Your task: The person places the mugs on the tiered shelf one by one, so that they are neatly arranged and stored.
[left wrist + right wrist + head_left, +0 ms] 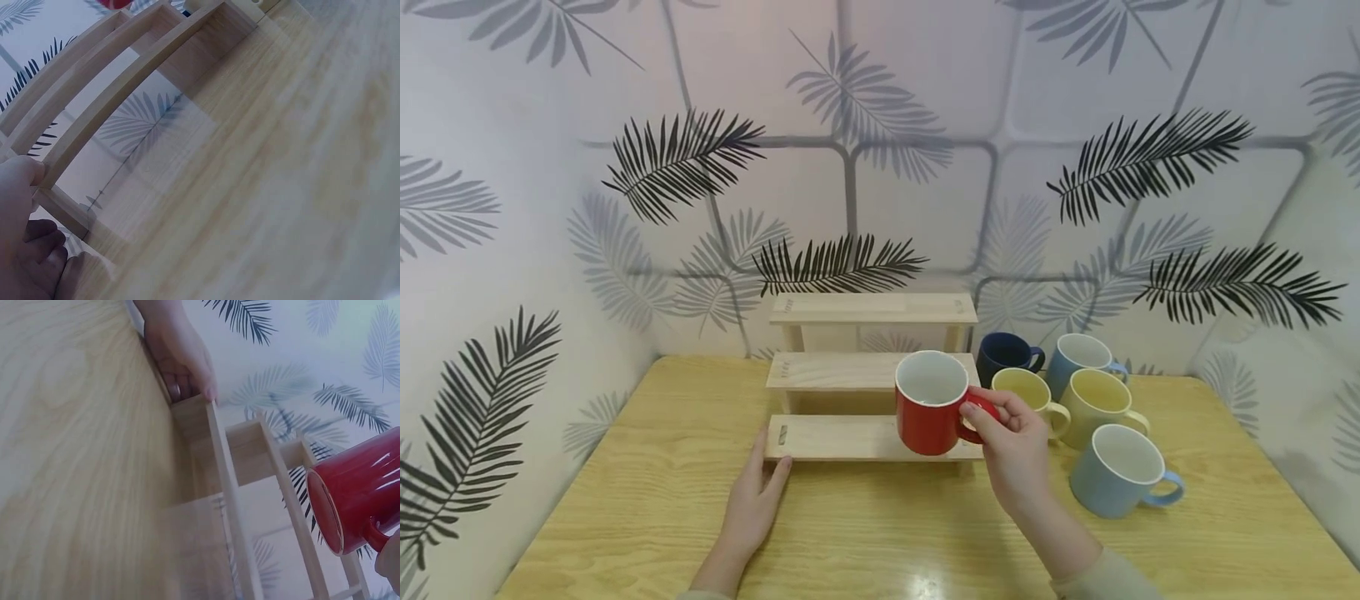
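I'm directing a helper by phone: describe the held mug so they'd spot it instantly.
Find the three-tier wooden shelf on the table. In the head view, against the shelf's right half, a right hand holds up the mug. It alone is red; the five mugs right of the shelf are blue or yellow.

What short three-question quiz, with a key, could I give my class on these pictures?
1. Multiple choice: what does the right hand hold?
A) a yellow mug
B) a red mug
C) a dark blue mug

2. True or false: in the head view, the left hand touches the left end of the wooden rack.

3. Count: how many mugs stand on the table?

Key: 1 B; 2 true; 3 five.
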A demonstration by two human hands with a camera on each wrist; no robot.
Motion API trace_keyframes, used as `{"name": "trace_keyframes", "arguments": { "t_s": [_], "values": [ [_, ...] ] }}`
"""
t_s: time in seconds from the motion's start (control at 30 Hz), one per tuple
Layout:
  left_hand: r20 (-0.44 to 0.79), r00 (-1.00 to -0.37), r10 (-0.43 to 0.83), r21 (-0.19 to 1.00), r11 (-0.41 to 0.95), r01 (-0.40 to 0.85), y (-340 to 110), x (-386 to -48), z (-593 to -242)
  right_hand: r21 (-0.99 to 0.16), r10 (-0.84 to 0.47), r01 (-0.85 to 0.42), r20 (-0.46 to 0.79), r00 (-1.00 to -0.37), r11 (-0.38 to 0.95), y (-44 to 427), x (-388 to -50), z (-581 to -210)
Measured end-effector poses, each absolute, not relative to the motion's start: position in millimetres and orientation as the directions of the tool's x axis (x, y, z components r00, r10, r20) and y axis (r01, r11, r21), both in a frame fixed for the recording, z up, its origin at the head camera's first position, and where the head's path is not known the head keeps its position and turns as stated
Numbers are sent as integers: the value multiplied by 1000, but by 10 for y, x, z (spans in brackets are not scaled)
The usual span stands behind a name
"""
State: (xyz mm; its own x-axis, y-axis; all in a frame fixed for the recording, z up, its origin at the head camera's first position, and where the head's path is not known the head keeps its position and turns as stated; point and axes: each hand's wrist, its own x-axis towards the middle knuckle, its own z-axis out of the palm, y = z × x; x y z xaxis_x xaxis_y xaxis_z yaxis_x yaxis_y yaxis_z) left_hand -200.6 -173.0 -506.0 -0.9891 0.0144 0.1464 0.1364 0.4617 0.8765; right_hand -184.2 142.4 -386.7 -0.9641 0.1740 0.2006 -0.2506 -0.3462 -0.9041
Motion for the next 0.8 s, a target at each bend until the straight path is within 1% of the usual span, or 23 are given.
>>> {"name": "trace_keyframes", "arguments": {
  "t_s": [0.43, 0.6, 0.8],
  "values": [
    [147, -989, -1, 859, 495, 127, -1711, -1994, -5047, -853, 153, -309, 269, -951, -421, 1023, -2281, -3571],
    [139, -990, 1, 861, 494, 121, -1712, -2011, -5043, -856, 137, -345, 316, -939, -386, 849, -2477, -3428],
    [133, -991, 0, 868, 483, 117, -1719, -2008, -5049, -877, 99, -380, 367, -925, -293, 658, -2651, -3327]
  ]
}}
